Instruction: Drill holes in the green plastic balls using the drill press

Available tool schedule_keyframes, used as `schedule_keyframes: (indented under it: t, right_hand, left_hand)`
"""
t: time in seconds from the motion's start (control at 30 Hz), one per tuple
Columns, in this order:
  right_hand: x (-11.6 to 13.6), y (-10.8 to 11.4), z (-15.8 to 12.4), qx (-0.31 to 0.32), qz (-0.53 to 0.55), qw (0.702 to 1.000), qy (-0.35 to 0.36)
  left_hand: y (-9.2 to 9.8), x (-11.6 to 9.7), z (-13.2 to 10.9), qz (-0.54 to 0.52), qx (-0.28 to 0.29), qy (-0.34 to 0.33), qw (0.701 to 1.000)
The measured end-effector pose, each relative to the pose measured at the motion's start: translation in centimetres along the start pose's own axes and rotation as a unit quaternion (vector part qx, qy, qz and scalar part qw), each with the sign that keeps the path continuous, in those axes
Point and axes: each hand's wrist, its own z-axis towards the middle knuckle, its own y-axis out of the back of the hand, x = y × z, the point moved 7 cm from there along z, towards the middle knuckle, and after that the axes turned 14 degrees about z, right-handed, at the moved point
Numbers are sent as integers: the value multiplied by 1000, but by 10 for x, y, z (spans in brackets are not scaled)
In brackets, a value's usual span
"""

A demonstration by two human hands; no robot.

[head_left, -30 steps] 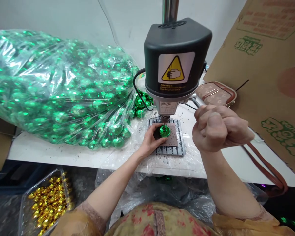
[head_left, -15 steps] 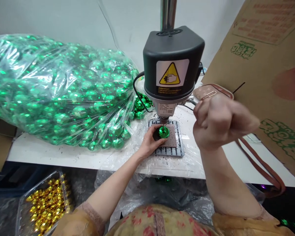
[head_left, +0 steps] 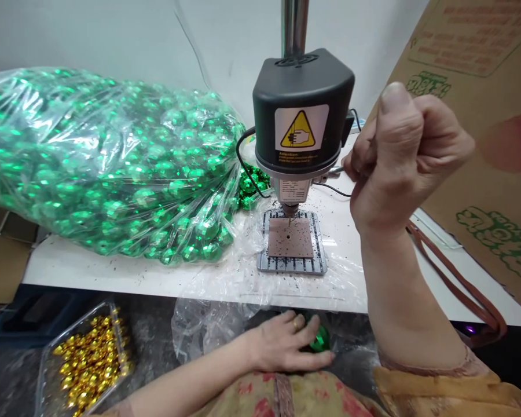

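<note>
The drill press (head_left: 304, 110) stands on the table with its bit above a brown board (head_left: 290, 246). The board has a hole and lies on the slotted metal base (head_left: 263, 263); dark shavings are scattered over both. My right hand (head_left: 399, 162) is closed round the end of the press's feed lever (head_left: 336, 171). Below the table edge, over my lap, my left hand (head_left: 286, 343) is palm down with its fingers spread. A shiny green ball (head_left: 320, 339) shows between its thumb and fingers, partly covered by them.
A large clear bag of green faceted balls (head_left: 113, 168) fills the table's left side. A clear tub (head_left: 43, 370) of gold balls (head_left: 93, 359) stands lower left. At right are a cardboard box (head_left: 490, 220) and a brown strap (head_left: 455, 289). Clear plastic film (head_left: 208, 318) hangs below the table edge.
My left hand has moved from the board down to my lap, and the green ball is gone from under the bit. My right hand has risen with the lever.
</note>
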Motion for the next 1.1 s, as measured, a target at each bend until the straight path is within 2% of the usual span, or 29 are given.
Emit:
schedule_keyframes:
  t: [0.07,0.1,0.17,0.23,0.3,0.37,0.43,0.5,0.57,0.63,0.73,0.83,0.93,1.0,1.03,1.1]
  right_hand:
    - [1,0,1,2,10,1000,10]
    - [1,0,1,1,12,1000,12]
    - [0,1,1,1,13,1000,11]
    - [-1,3,1,3,10,1000,7]
    - [-1,5,0,8,13,1000,12]
    - [-2,6,-1,7,8,1000,18]
    - [-2,8,-2,2,-7,1000,20]
    - [-1,8,-3,-6,-20,1000,19]
    - [-1,9,-4,-13,-26,1000,10]
    - [-1,9,-5,-19,-27,999,0]
    - [0,8,-6,-19,-30,999,0]
    - [0,8,-6,-12,-26,1000,9]
    - [0,7,-7,6,-8,1000,18]
    - [-1,7,-7,11,-4,1000,19]
    - [-1,7,-6,13,-1,1000,19]
    - [-2,7,-5,13,7,1000,24]
  left_hand:
    - [-30,-8,-11,9,93,6,996]
    - [-38,-9,-15,13,112,9,994]
    - [-37,-6,-18,9,89,3,996]
    - [-10,8,-14,6,-4,-6,1000]
    - [38,43,-4,44,-134,42,989]
    - [91,101,9,124,-234,180,947]
    - [129,165,29,189,-206,324,904]
    - [152,219,50,252,-127,421,862]
    - [160,255,70,272,-77,445,850]
    - [156,273,86,268,-58,427,862]
    - [146,284,99,250,-51,386,887]
    - [147,282,93,245,-60,371,894]
    - [160,263,67,217,-140,392,883]
    - [166,243,43,133,-227,412,873]
    - [165,233,31,58,-265,422,865]
    - [152,215,14,-157,-309,441,828]
